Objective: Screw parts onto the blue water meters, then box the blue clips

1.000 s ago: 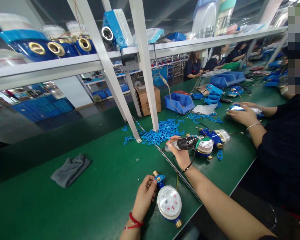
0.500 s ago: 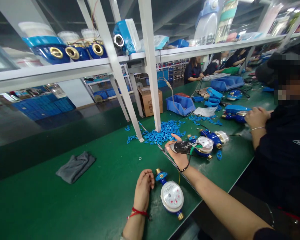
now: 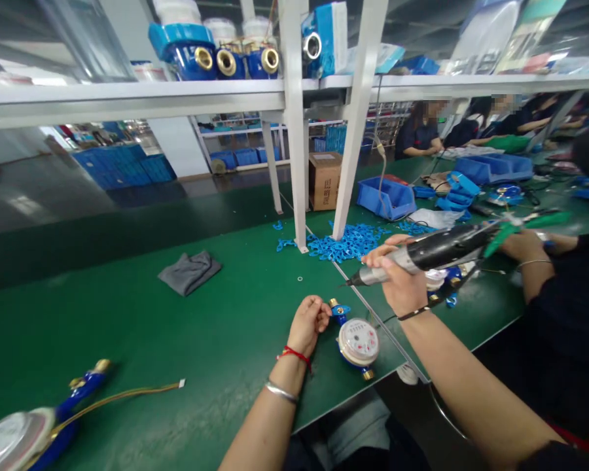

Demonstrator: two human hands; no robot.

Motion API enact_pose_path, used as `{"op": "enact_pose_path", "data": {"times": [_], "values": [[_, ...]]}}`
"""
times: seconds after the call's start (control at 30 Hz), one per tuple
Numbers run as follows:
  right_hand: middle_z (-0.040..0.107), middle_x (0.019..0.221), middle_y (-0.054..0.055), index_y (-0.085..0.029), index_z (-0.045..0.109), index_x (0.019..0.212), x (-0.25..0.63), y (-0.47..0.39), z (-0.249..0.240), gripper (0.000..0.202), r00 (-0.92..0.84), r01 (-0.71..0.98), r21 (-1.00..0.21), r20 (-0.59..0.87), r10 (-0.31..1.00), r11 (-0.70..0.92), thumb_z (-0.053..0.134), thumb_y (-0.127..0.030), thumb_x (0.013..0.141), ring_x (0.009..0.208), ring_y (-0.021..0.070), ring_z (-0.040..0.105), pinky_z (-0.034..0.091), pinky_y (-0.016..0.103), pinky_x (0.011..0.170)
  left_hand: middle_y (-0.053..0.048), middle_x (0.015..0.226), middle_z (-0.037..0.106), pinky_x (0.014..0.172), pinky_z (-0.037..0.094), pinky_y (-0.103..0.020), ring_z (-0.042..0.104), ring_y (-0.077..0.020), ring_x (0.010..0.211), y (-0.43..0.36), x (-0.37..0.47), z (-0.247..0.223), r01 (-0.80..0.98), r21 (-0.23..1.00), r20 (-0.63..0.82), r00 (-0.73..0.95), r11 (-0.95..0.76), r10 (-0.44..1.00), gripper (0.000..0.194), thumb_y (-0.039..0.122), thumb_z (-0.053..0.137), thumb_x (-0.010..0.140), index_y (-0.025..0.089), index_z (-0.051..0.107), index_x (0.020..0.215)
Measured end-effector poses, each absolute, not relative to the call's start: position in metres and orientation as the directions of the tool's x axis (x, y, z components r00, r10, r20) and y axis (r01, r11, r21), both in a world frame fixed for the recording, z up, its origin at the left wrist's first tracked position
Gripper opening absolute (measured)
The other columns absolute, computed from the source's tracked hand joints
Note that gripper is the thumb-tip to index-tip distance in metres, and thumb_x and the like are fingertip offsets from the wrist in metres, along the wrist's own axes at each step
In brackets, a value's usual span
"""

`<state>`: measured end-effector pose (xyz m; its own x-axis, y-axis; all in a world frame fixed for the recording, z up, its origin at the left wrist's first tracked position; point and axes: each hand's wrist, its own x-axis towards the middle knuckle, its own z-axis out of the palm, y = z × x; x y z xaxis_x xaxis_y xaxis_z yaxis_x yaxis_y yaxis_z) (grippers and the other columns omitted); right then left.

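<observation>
"What's the right hand [image 3: 403, 282] got?"

"A screwdriver [image 3: 436, 250], wrapped firmly in its fingers, the tip pointing across towards the left hand's side."

"And the left hand [image 3: 310, 322]?"

"Fingers curled in, right beside the blue tag [image 3: 341, 310] on that meter [image 3: 358, 343]. From here I can't tell if they're touching it or pinching anything. The meter lies dial-up on the green surface [image 3: 245, 340], just right of the left hand."

"Any containers about?"

"Beyond the right hand there's a small blue bin [image 3: 373, 201]; I can't make out what's in it. A wide blue bin [image 3: 476, 173] sits further off, to the right, its inside too small to read. The cardboard box [image 3: 324, 183] is past the left hand, near the posts, and I can't see into that either."

"Those blue clips [image 3: 346, 243] aren't in a bin, though."

"No, they're heaped loose, between the right hand and the small blue bin. And another meter [image 3: 17, 435] lies well left of the left hand, wires trailing towards it."
</observation>
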<state>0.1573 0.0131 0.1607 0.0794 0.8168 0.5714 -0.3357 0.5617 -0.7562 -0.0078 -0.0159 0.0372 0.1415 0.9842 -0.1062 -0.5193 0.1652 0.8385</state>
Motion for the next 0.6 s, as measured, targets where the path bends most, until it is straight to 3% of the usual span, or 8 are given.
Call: {"op": "enact_pose_path", "data": {"times": [0.13,0.6], "values": [[0.053,0.060,-0.006,-0.024,0.044,0.094,0.155,-0.003,0.170,0.033,0.037,-0.402,-0.691,0.644,0.764,0.601,0.065,-0.020,0.069,0.060,0.0134,0.052,0.048,0.037,0.070,0.003,0.065,0.048,0.039,0.019,-0.016,0.035,-0.0024,0.047,-0.018,-0.008,0.036,-0.531,0.822,-0.096,0.228,0.207,0.969,0.036,0.043,0.066,0.073,0.014,0.047,0.078],[0.048,0.059,-0.006,-0.028,0.046,0.091,0.155,-0.007,0.163,0.032,-0.013,-0.419,-0.747,0.574,0.819,0.517,0.068,-0.030,0.068,0.059,0.0132,0.050,0.049,0.037,0.073,0.001,0.065,0.046,0.041,0.020,-0.016,0.035,-0.0032,0.051,-0.018,-0.009,0.038,-0.563,0.772,-0.118,0.331,0.296,0.936,0.041,0.047,0.070,0.069,0.011,0.051,0.076]]}}
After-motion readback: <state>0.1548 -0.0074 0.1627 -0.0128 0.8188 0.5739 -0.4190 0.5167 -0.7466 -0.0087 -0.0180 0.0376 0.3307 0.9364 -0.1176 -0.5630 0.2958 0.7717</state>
